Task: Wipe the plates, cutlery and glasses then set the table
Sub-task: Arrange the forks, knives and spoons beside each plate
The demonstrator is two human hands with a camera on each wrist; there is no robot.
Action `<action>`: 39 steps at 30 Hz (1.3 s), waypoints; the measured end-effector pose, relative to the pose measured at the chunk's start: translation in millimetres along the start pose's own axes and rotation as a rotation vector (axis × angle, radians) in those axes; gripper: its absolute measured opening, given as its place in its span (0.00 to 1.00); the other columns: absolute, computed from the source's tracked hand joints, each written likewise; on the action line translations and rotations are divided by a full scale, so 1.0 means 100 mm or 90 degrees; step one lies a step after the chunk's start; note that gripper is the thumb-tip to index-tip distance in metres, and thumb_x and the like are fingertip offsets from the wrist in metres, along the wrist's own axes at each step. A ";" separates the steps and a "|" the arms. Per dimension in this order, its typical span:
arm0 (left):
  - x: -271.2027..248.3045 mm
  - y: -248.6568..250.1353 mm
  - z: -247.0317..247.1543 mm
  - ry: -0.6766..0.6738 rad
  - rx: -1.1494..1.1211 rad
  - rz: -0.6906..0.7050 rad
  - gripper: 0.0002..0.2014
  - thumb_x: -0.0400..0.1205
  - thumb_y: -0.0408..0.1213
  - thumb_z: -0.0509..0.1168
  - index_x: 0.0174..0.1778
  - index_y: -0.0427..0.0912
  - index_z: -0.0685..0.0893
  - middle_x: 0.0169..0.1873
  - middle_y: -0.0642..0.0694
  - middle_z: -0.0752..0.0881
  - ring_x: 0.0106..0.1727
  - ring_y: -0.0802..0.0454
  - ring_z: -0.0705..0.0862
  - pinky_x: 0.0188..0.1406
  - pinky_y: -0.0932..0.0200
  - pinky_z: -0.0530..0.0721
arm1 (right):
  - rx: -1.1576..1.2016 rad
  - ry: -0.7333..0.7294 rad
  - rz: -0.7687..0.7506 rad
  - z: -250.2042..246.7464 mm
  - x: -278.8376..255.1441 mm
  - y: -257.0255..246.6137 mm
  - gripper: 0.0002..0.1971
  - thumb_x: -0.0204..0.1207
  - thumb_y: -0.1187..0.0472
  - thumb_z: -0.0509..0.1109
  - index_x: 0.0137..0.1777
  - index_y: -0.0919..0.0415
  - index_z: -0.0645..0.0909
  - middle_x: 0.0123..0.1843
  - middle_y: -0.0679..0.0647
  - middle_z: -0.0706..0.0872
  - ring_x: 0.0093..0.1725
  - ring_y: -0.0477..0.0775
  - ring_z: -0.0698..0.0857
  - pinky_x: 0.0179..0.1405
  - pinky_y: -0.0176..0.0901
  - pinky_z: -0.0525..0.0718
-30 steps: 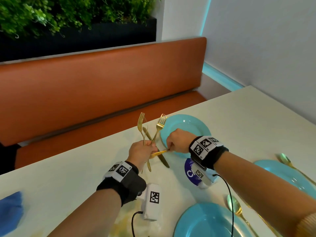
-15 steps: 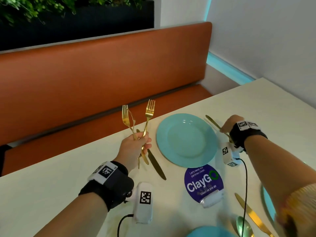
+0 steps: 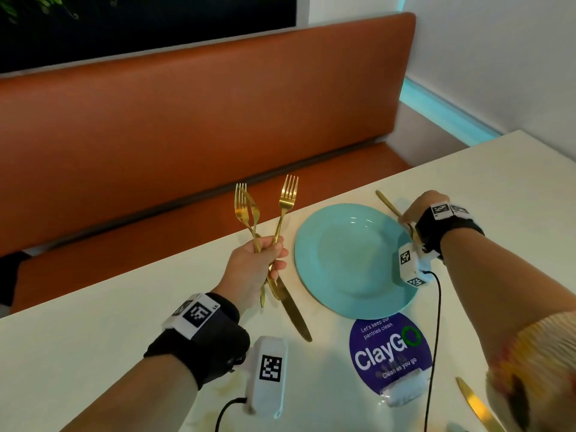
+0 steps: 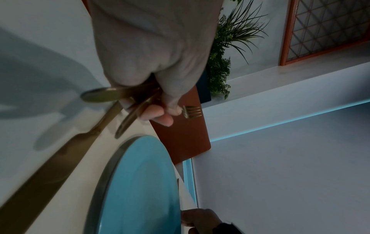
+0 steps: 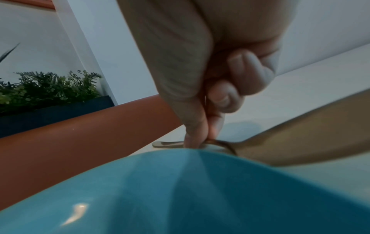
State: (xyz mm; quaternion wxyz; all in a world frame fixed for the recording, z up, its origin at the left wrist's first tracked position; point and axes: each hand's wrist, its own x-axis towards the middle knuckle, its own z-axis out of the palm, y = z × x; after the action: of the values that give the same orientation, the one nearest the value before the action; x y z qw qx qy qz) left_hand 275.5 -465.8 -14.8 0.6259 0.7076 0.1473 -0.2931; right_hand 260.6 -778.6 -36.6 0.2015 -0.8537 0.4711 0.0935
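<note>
My left hand (image 3: 265,257) grips three gold forks (image 3: 288,191) upright by their handles, just left of the teal plate (image 3: 352,260). One fork's tines (image 4: 192,111) show past the fingers in the left wrist view. A gold knife (image 3: 293,310) lies on the table beneath that hand, along the plate (image 4: 140,182). My right hand (image 3: 411,210) pinches a gold cutlery piece (image 3: 385,199) low on the table at the plate's right rim. In the right wrist view thumb and finger (image 5: 200,139) hold its thin neck beyond the plate (image 5: 180,190). Knife or spoon, I cannot tell.
A purple ClayGO sticker (image 3: 389,350) sits on the white table (image 3: 93,353) near the plate. Another gold knife (image 3: 473,403) lies at the bottom right. An orange bench (image 3: 218,120) runs along the far table edge, with a wall to the right.
A second ago my right hand pinched a piece at the left hand's bundle. It carried that piece across the plate to its right side. The left hand still holds the forks.
</note>
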 end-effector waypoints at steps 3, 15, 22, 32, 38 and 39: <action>-0.01 0.01 0.03 -0.006 0.007 0.002 0.07 0.82 0.38 0.64 0.54 0.45 0.83 0.42 0.48 0.88 0.40 0.54 0.83 0.34 0.67 0.80 | 0.014 -0.001 -0.004 0.01 0.02 -0.02 0.14 0.63 0.59 0.81 0.39 0.67 0.80 0.38 0.62 0.85 0.39 0.65 0.87 0.45 0.54 0.89; -0.15 0.04 -0.05 -0.026 0.068 0.006 0.08 0.85 0.38 0.60 0.56 0.43 0.81 0.43 0.49 0.90 0.37 0.57 0.82 0.35 0.66 0.81 | -0.057 0.090 -0.319 -0.22 -0.62 -0.49 0.12 0.75 0.53 0.70 0.54 0.57 0.88 0.56 0.56 0.89 0.57 0.59 0.84 0.56 0.44 0.81; -0.40 0.04 -0.14 -0.072 0.098 0.005 0.06 0.87 0.35 0.58 0.51 0.39 0.79 0.45 0.42 0.89 0.34 0.54 0.82 0.31 0.64 0.77 | -0.251 -0.016 -0.727 0.26 -1.74 -0.89 0.15 0.82 0.56 0.59 0.64 0.52 0.82 0.65 0.49 0.82 0.63 0.54 0.82 0.55 0.47 0.81; -0.65 -0.09 -0.52 -0.150 0.096 -0.037 0.10 0.87 0.36 0.58 0.57 0.35 0.80 0.39 0.43 0.89 0.36 0.51 0.88 0.32 0.65 0.85 | -0.435 -0.183 -0.698 0.26 -2.25 -0.96 0.12 0.81 0.58 0.61 0.58 0.55 0.84 0.59 0.54 0.84 0.60 0.56 0.81 0.51 0.47 0.78; -0.63 -0.11 -0.86 -0.023 -0.006 -0.008 0.11 0.88 0.37 0.55 0.57 0.34 0.79 0.46 0.39 0.86 0.39 0.48 0.84 0.37 0.62 0.80 | -0.349 -0.212 -0.499 0.26 -2.20 -0.75 0.13 0.80 0.59 0.60 0.57 0.59 0.84 0.60 0.56 0.85 0.60 0.57 0.82 0.57 0.44 0.79; -0.63 -0.10 -0.92 0.000 -0.012 -0.011 0.11 0.88 0.37 0.56 0.56 0.35 0.79 0.43 0.40 0.86 0.35 0.49 0.82 0.33 0.61 0.80 | -0.323 -0.200 -0.460 0.28 -2.15 -0.75 0.14 0.80 0.58 0.61 0.57 0.61 0.85 0.59 0.56 0.85 0.60 0.57 0.82 0.56 0.43 0.79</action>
State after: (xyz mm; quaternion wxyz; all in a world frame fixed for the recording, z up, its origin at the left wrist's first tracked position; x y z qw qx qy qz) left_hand 241.4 -364.1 19.0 0.6298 0.7005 0.1565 -0.2970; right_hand 208.5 -566.2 32.9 0.0750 -0.9609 0.0695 0.2573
